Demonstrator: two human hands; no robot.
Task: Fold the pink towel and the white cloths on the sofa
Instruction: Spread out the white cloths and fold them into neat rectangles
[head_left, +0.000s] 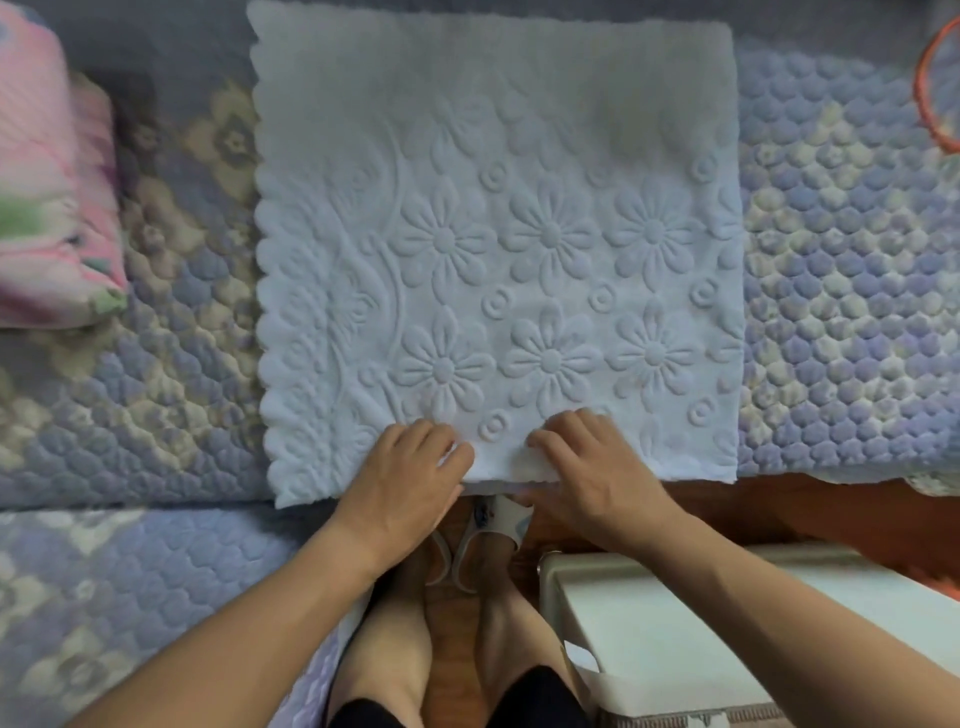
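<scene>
a white embossed cloth (498, 249) is spread flat on the quilted sofa cover (841, 270), filling the centre of the view, its scalloped edge at 9 o'clock. its near hem, at 6 o'clock, is pinched by both hands: the left hand (410, 478) and the right hand (587, 462) lie side by side, each grip closed on that hem. the step in hand is judged to be the start of a fold; the hem would next need lifting and carrying toward 12 o'clock, edges kept matched. the cloth is nearly square, its slightly longer axis running 12 to 6. a pink towel (47, 208) is seen already folded at 9 o'clock.
</scene>
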